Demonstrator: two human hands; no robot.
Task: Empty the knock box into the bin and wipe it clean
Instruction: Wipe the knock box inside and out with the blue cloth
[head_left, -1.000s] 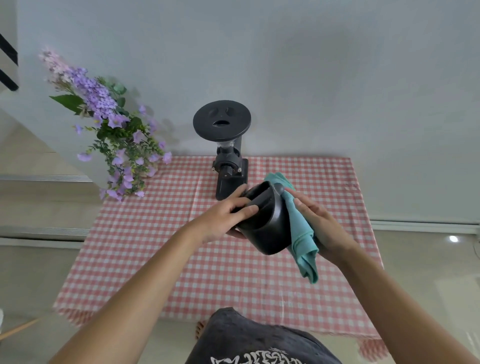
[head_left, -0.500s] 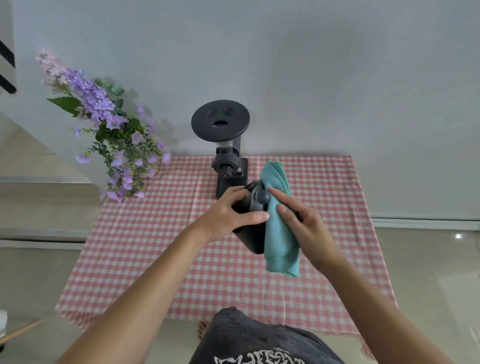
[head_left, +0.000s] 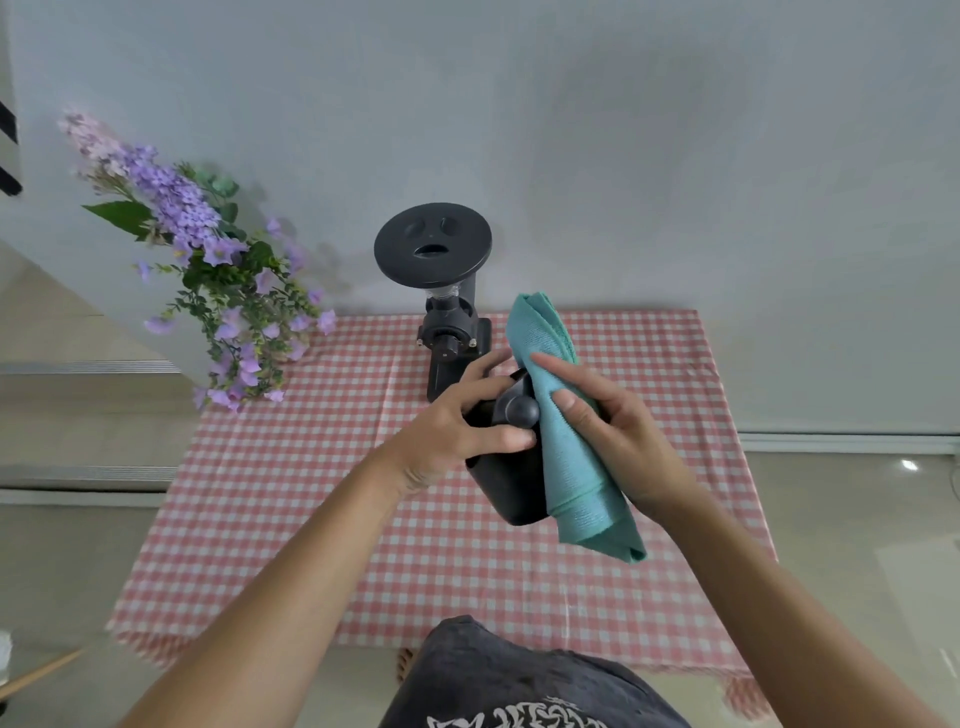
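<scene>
The black knock box (head_left: 511, 480) is held in the air above the table, tilted, with the round end of its knock bar (head_left: 516, 410) facing me. My left hand (head_left: 457, 431) grips its left side and rim. My right hand (head_left: 618, 441) presses a folded teal cloth (head_left: 566, 452) against the box's right side; the cloth sticks up past the rim and hangs below the box. The inside of the box is hidden. No bin is in view.
A black coffee grinder (head_left: 441, 291) stands at the back of the table just behind my hands. Purple flowers (head_left: 218, 275) lean over the back left corner. The red-and-white checked tablecloth (head_left: 291, 493) covers the table against a white wall.
The cloth has slid from the box's right side up and over its rim, and the box has turned so the knock bar's end faces me. Both hands stay on their objects.
</scene>
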